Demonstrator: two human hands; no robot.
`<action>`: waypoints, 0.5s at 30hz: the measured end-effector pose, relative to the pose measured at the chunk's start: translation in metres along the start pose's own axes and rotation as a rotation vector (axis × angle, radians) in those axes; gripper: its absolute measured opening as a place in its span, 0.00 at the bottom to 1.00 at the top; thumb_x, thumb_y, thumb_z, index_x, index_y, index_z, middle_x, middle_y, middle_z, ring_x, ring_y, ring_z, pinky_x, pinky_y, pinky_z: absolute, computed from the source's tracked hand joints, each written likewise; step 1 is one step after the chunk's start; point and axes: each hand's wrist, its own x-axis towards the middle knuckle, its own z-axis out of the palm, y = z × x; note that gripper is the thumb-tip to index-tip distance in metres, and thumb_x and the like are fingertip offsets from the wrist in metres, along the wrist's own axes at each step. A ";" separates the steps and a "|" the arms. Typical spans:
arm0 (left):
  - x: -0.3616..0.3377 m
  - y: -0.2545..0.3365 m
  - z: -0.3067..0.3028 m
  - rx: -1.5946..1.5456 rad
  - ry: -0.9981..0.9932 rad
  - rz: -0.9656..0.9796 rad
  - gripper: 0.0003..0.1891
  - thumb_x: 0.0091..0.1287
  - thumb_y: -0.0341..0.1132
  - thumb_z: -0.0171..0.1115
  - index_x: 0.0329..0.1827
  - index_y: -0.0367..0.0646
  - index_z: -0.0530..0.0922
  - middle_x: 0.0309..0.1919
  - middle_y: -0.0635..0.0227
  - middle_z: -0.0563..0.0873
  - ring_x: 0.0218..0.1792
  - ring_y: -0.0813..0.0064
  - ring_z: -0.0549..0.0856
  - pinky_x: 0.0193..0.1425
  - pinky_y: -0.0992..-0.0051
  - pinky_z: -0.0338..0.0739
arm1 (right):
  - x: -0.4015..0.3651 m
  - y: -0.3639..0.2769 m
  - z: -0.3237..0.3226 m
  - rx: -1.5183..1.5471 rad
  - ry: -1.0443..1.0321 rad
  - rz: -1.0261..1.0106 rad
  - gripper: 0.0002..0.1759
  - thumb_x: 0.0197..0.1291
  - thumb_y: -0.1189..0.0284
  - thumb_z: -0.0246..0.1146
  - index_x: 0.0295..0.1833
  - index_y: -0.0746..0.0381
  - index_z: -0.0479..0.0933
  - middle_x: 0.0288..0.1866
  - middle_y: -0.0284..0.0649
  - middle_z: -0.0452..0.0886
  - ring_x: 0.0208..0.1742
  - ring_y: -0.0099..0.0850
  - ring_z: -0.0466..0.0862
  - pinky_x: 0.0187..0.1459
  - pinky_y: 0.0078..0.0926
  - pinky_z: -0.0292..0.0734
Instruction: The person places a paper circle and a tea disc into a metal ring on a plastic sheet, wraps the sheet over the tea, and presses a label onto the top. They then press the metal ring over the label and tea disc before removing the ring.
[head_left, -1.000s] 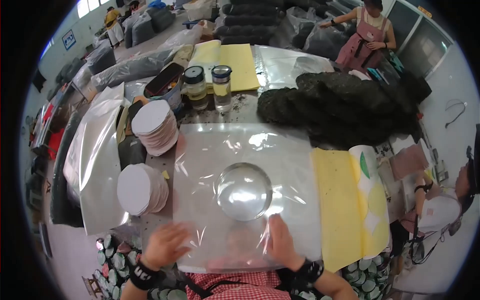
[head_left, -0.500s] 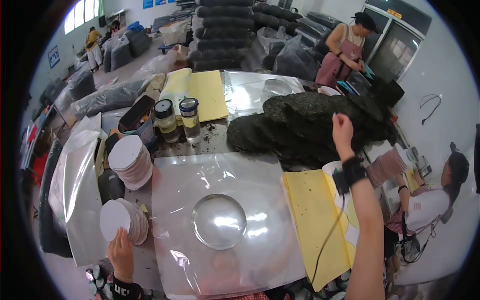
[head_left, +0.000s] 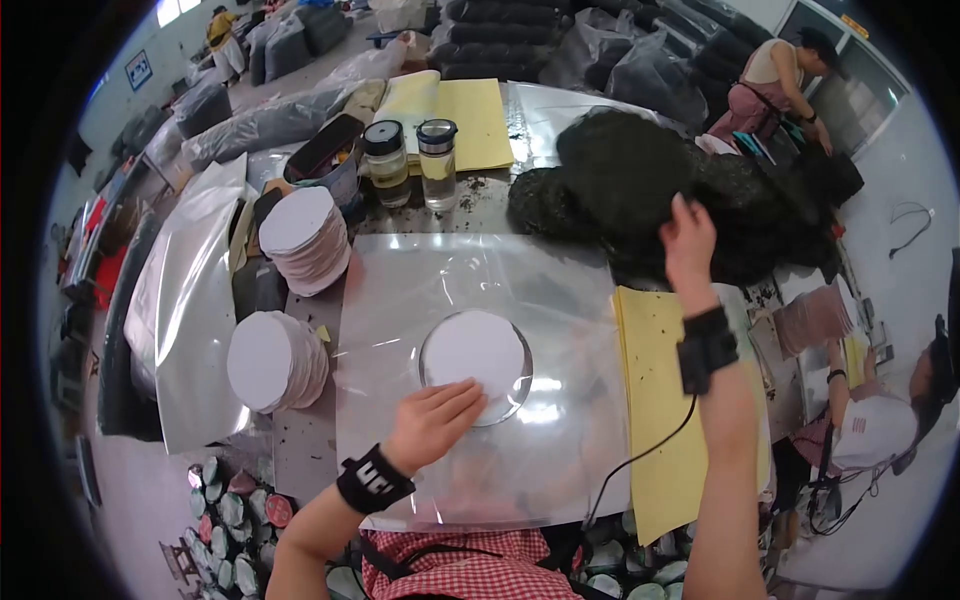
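My left hand (head_left: 435, 422) lies over the lower edge of a white paper disc (head_left: 475, 345), its fingers together on the paper and the thumb hidden. The disc sits within a clear round ring (head_left: 526, 388) on a transparent plastic sheet (head_left: 390, 300). My right hand (head_left: 690, 240) pinches the edge of a round, dark green-black sheet, seemingly dried seaweed (head_left: 620, 165), which is tilted up and blurred. Beneath and beside it spreads a pile of similar dark sheets (head_left: 740, 225). Two stacks of white paper discs (head_left: 262, 360) stand at the left.
Two lidded glass bottles (head_left: 437, 175) and an open container (head_left: 330, 160) stand behind the plastic sheet. Yellow paper (head_left: 660, 430) lies at the right, under my right forearm. Several round packets (head_left: 235, 510) lie below the table edge. Co-workers (head_left: 765, 90) stand at the right.
My left hand has moved from the near disc stack to the ring, where a white disc now lies. My right hand now grips a dark sheet, lifted from the pile. The camera view has shifted.
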 end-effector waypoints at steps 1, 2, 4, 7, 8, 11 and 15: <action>-0.009 -0.005 0.018 0.006 0.009 -0.007 0.08 0.58 0.29 0.70 0.41 0.40 0.86 0.44 0.63 0.90 0.46 0.62 0.91 0.45 0.66 0.85 | -0.029 0.007 -0.001 -0.034 -0.074 0.103 0.10 0.69 0.68 0.67 0.49 0.61 0.77 0.37 0.28 0.81 0.33 0.17 0.77 0.34 0.20 0.76; -0.019 -0.009 0.032 -0.039 -0.045 -0.042 0.10 0.57 0.30 0.69 0.41 0.42 0.86 0.44 0.64 0.90 0.46 0.63 0.90 0.45 0.67 0.85 | -0.059 0.016 -0.002 -0.066 -0.144 0.204 0.11 0.68 0.68 0.67 0.50 0.60 0.77 0.38 0.29 0.81 0.33 0.16 0.78 0.35 0.19 0.75; -0.023 -0.010 0.025 -0.088 -0.113 -0.078 0.11 0.56 0.31 0.69 0.42 0.44 0.85 0.44 0.66 0.89 0.47 0.65 0.90 0.44 0.69 0.85 | -0.123 0.028 0.011 0.049 -0.175 0.364 0.11 0.69 0.68 0.66 0.51 0.61 0.77 0.38 0.29 0.82 0.34 0.18 0.80 0.36 0.18 0.76; -0.016 -0.006 -0.010 -0.139 -0.065 -0.048 0.13 0.58 0.33 0.72 0.46 0.44 0.85 0.46 0.64 0.88 0.46 0.64 0.88 0.48 0.69 0.83 | -0.184 0.063 0.010 -0.040 -0.308 0.505 0.13 0.69 0.69 0.66 0.54 0.62 0.77 0.38 0.31 0.83 0.37 0.21 0.82 0.40 0.20 0.78; -0.008 -0.010 -0.009 -0.138 -0.067 -0.043 0.13 0.58 0.33 0.72 0.46 0.44 0.85 0.46 0.64 0.88 0.46 0.64 0.88 0.48 0.69 0.83 | -0.199 0.075 0.011 -0.133 -0.339 0.503 0.14 0.69 0.68 0.66 0.54 0.64 0.76 0.37 0.32 0.84 0.38 0.21 0.83 0.42 0.22 0.79; -0.015 -0.043 0.025 -0.013 -0.169 -0.454 0.33 0.59 0.45 0.73 0.63 0.35 0.76 0.55 0.53 0.82 0.54 0.54 0.83 0.58 0.63 0.79 | -0.219 0.101 0.015 -0.358 -0.502 0.364 0.27 0.64 0.62 0.71 0.60 0.67 0.73 0.47 0.37 0.82 0.43 0.30 0.83 0.47 0.30 0.80; -0.009 -0.052 0.024 0.030 -0.406 -0.368 0.56 0.48 0.55 0.78 0.74 0.28 0.61 0.53 0.53 0.79 0.54 0.54 0.81 0.57 0.63 0.81 | -0.223 0.038 0.045 -1.026 -0.715 -0.582 0.58 0.42 0.51 0.80 0.74 0.70 0.62 0.56 0.50 0.71 0.53 0.49 0.78 0.50 0.41 0.78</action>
